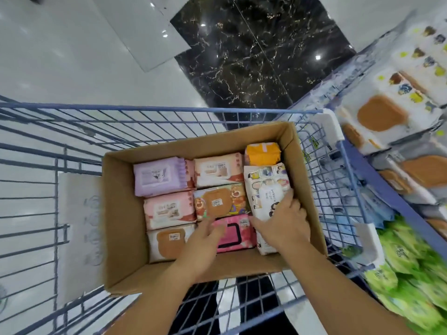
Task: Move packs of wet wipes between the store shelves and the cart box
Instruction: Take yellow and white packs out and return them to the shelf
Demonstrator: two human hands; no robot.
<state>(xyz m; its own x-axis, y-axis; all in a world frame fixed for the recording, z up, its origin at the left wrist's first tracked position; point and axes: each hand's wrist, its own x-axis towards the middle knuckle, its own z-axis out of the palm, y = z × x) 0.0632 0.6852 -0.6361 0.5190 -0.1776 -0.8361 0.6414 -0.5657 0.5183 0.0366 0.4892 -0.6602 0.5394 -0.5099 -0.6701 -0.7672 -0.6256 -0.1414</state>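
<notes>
Cardboard box point(121, 213), right fingers point(288, 201) gripping white pack point(264, 187), left fingers point(214, 228) flat on pink pack point(238, 236)

Glossy white floor tiles point(60, 56) seen beyond the cart's far edge, black gold-veined marble slab point(254, 56) set among them, blue wire cart point(145, 110), white corner guard point(331, 129) fitted at its far right corner, pale printed sheet point(79, 233) laid flat along its left side.

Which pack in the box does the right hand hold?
The white cartoon pack, against the right wall of the cardboard box; the right hand clasps its near end. It alone shows small picture panels. The left hand only touches the hot-pink pack.
</notes>
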